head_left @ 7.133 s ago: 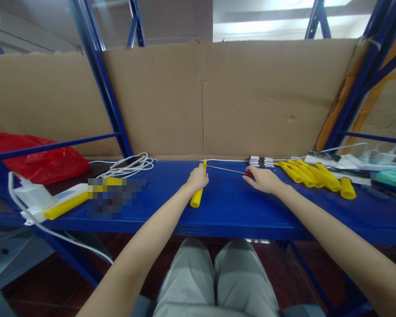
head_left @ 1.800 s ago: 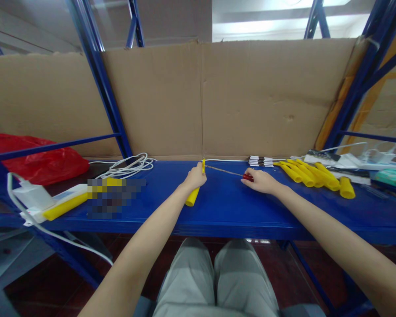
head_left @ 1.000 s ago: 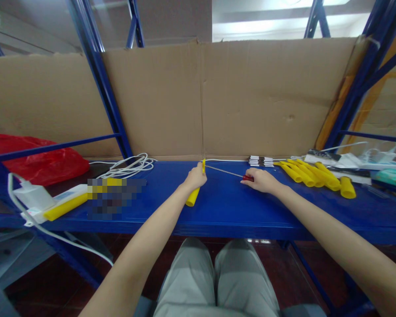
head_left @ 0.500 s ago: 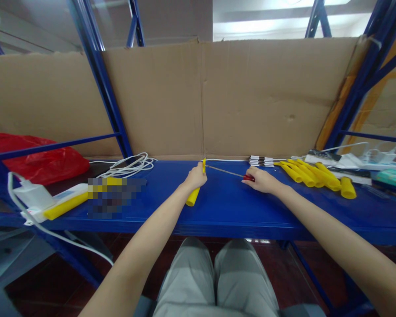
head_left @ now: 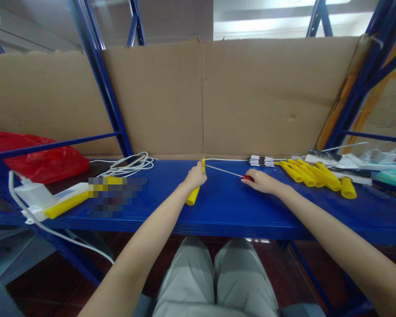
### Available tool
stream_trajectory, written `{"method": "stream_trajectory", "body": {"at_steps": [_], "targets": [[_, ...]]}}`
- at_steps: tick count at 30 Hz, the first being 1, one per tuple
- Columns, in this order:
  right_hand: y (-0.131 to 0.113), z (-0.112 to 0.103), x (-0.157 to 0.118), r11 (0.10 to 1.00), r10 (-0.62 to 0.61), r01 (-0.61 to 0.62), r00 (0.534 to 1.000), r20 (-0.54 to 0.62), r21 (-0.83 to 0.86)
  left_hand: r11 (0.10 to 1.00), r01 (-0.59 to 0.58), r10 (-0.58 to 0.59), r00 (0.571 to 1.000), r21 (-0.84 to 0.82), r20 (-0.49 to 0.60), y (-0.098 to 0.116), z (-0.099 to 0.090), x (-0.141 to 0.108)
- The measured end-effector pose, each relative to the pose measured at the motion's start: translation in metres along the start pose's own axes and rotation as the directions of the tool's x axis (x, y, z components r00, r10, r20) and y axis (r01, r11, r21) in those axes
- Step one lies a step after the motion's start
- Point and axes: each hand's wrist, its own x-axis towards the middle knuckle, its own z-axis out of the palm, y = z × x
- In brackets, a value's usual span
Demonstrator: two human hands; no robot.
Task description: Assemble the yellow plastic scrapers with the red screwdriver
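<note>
In the middle of the blue shelf, my left hand (head_left: 195, 175) is closed around a yellow tube (head_left: 192, 197). The tube's open lower end points toward me, and its narrow upper end sticks out past my fingers. My right hand (head_left: 258, 181) grips the red handle of a screwdriver (head_left: 227, 171), whose long thin metal shaft reaches left to the tube's upper end. The shaft's tip meets the yellow piece at my left fingers; exactly what it touches there is too small to tell.
Several yellow tubes (head_left: 308, 173) lie to the right, beside a stack of small white-and-dark pieces (head_left: 261, 161). A coiled white cable (head_left: 132, 165), a power strip (head_left: 39, 211) and a red plastic bag (head_left: 36, 156) are at left. Cardboard (head_left: 158, 101) stands along the back.
Both hands hold nearly the same place and grip. The screwdriver's shaft looks almost unchanged, with only a very slight shift at my right hand.
</note>
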Motion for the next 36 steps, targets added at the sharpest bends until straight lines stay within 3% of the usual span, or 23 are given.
{"method": "stream_trajectory", "body": {"at_steps": [7,16,23,29,36], "targets": [[-0.001,0.002,-0.001,0.993,0.114,-0.113,0.993,0.011,-0.035,1.000,-0.008,0.008,1.000,0.013,-0.004,0.001,0.001,0.000],[-0.006,-0.003,-0.002,0.998,0.058,-0.058,0.998,0.018,-0.017,1.000,-0.003,0.003,1.000,0.020,-0.007,0.000,0.001,0.000],[-0.004,-0.002,-0.003,0.978,0.167,-0.169,0.986,-0.023,-0.123,0.999,-0.020,0.021,1.000,0.037,-0.017,0.000,0.001,0.000],[-0.009,-0.004,-0.004,0.986,0.154,-0.153,0.988,-0.002,-0.059,1.000,-0.005,0.005,1.000,0.025,-0.008,0.000,0.001,0.000],[-0.008,-0.004,-0.002,0.985,0.137,-0.141,0.990,-0.039,-0.096,1.000,0.007,-0.007,1.000,0.004,-0.013,-0.001,0.001,0.001]]}}
